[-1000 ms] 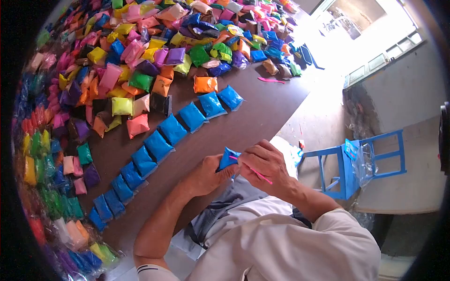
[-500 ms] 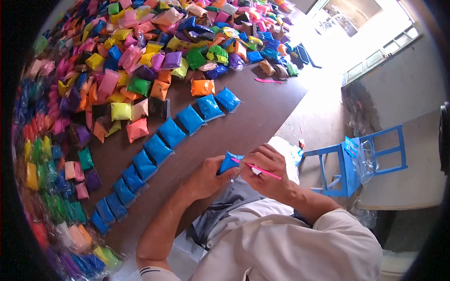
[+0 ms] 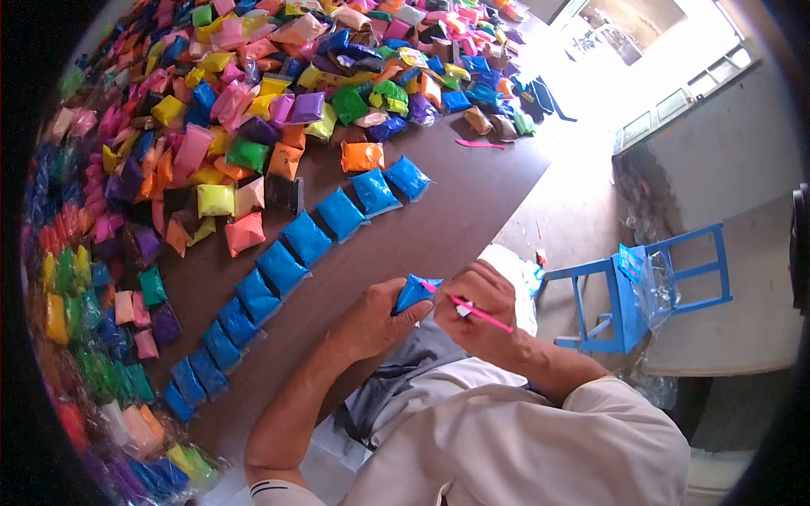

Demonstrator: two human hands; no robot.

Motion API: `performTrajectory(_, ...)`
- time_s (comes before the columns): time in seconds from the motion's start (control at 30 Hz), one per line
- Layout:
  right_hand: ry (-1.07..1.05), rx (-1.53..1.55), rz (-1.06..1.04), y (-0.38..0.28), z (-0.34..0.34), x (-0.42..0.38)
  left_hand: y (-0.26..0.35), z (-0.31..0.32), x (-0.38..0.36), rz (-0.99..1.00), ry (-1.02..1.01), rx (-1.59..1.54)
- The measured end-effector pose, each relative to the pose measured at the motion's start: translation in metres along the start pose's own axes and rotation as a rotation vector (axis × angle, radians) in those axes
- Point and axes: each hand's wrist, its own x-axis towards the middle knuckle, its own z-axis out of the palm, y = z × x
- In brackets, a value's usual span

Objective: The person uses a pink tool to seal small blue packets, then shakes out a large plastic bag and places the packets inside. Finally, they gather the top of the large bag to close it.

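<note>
A small blue packet is pinched between the thumb and fingers of my left hand, near the table's front edge. Close beside it, my right hand is closed around a thin pink plastic stick, its back turned up. One end of the stick overlaps the packet's top edge, and the other runs back toward my wrist. A small white piece shows under the right fingers. Behind my hands, a slanting row of similar blue packets lies on the brown table.
A big heap of multicoloured packets covers the table's far and left parts. An orange packet lies behind the blue row, and another pink stick near the far right edge. A blue chair stands at the right.
My right hand has shifted slightly right and down, and the pink stick slants more steeply. My left hand keeps hold of the blue packet almost in place.
</note>
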Motion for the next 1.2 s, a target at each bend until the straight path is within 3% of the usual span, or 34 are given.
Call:
performTrajectory(0.13, -0.069, -0.029, 0.023, 0.011, 0.011, -0.008, 0.001, -0.001, 0.002, 0.096, 0.014, 0.013)
performTrajectory(0.33, -0.017, -0.118, 0.061, 0.020, 0.005, -0.004, 0.008, -0.003, 0.001, -0.008, -0.021, 0.077)
performTrajectory(0.5, 0.023, 0.018, 0.048, 0.000, -0.002, -0.002, -0.001, 0.002, 0.001, 0.014, 0.003, 0.004)
performTrajectory(1.2, 0.034, -0.008, 0.099, 0.006, 0.003, -0.014, 0.005, 0.003, 0.001, 0.008, 0.034, 0.055)
